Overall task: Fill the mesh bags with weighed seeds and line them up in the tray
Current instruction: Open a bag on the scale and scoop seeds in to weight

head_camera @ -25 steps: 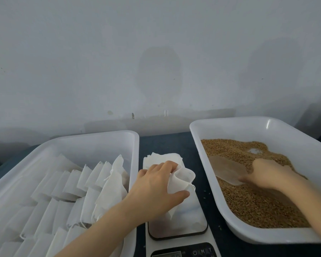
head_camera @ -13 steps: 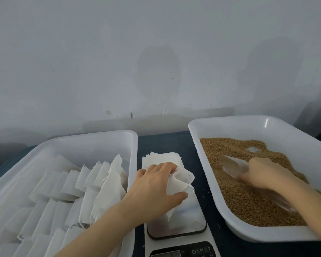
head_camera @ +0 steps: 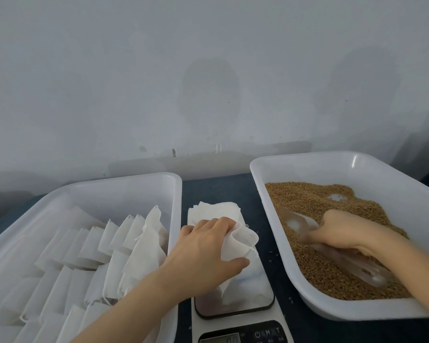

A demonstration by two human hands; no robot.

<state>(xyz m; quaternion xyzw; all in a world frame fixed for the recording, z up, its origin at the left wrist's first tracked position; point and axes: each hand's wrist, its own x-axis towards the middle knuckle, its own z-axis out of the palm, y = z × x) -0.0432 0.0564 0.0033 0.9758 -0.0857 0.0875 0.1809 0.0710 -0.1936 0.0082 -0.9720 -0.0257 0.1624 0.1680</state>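
Pinching the mesh bag (head_camera: pixel 240 241), seemingly limp and featherlight, by its rim, the left hand (head_camera: pixel 203 253) is holding it over the scale (head_camera: pixel 255 295) at lower centre; the right hand (head_camera: pixel 342 231) is gripping the scoop (head_camera: pixel 297 222) among the seeds (head_camera: pixel 307 196).

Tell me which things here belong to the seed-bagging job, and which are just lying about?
Part of the job: left hand holding the open mesh bag over the scale; right hand gripping the scoop in the seeds; seed tray; tray of lined-up bags; stack of empty bags.

Just lying about: a few stray seeds on the dark table.
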